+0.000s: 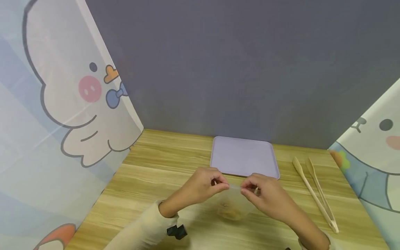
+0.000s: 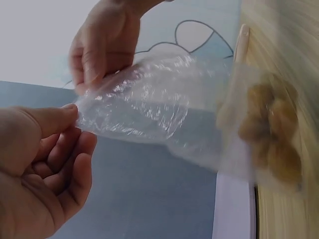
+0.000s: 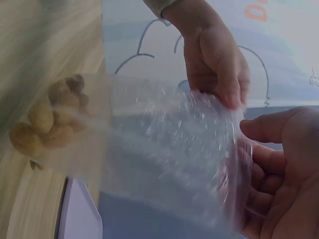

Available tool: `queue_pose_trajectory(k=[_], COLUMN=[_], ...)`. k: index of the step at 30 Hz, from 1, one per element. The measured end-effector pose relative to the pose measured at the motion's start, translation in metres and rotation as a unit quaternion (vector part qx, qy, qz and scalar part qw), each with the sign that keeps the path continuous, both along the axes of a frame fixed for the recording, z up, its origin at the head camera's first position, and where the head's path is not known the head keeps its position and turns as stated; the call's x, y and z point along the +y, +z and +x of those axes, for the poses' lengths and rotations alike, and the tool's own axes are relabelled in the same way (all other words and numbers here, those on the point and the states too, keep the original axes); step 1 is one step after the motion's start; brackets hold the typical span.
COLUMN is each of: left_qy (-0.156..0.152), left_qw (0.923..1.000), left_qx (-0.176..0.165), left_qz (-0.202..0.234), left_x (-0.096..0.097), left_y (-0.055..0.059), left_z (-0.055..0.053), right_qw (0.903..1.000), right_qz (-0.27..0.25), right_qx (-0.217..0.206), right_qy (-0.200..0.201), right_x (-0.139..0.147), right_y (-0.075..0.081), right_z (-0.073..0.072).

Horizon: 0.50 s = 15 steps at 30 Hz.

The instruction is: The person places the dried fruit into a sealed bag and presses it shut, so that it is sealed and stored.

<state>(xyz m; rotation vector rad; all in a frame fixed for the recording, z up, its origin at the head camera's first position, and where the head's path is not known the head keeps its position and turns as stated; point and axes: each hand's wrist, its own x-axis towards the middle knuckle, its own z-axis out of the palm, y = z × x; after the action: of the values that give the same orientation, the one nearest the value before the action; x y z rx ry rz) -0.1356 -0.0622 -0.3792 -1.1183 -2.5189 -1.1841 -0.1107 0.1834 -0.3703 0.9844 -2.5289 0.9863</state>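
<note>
A clear plastic bag (image 2: 149, 104) hangs by its top edge between my two hands, in front of the tray. Several brownish-yellow, rounded pieces (image 2: 274, 124) lie bunched in its bottom; they look like dried fruit or nuts, and their kind cannot be told. My left hand (image 1: 206, 185) pinches one side of the bag's top between thumb and forefinger. The other side is pinched by my right hand (image 1: 265, 196), thumb against forefinger. In the right wrist view the bag (image 3: 164, 139) stretches out wrinkled and shiny, with the pieces (image 3: 55, 114) at its far end.
Behind the hands a pale lilac tray (image 1: 243, 156) lies on the wood-grain table (image 1: 150, 163). Wooden tongs (image 1: 315, 194) rest to the right. A grey panel (image 1: 225, 69) stands at the back, with cartoon-printed sheets (image 1: 72, 86) at both sides.
</note>
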Motion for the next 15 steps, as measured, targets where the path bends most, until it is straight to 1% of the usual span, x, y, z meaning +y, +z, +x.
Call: queue_pose_trajectory(k=[3, 5, 11, 15], left_qy=[-0.005, -0.007, 0.004, 0.011], left_qw=[0.9997, 0.9995, 0.9995, 0.9992], left_qx=[0.025, 0.030, 0.011, 0.021], left_qz=[-0.003, 0.003, 0.031, 0.032], left_x=[0.005, 0.007, 0.009, 0.009], left_y=[-0.002, -0.004, -0.005, -0.004], left_z=[-0.001, -0.002, -0.004, -0.003], right_qw=[0.9998, 0.9996, 0.9980, 0.9965], right_qz=[0.006, 0.013, 0.038, 0.041], right_qx=[0.018, 0.027, 0.050, 0.073], right_qy=[0.005, 0.003, -0.011, -0.009], right_x=[-0.011, -0.016, -0.022, -0.022], right_y=[-0.001, -0.001, -0.001, 0.000], right_z=[-0.004, -0.006, -0.011, -0.012])
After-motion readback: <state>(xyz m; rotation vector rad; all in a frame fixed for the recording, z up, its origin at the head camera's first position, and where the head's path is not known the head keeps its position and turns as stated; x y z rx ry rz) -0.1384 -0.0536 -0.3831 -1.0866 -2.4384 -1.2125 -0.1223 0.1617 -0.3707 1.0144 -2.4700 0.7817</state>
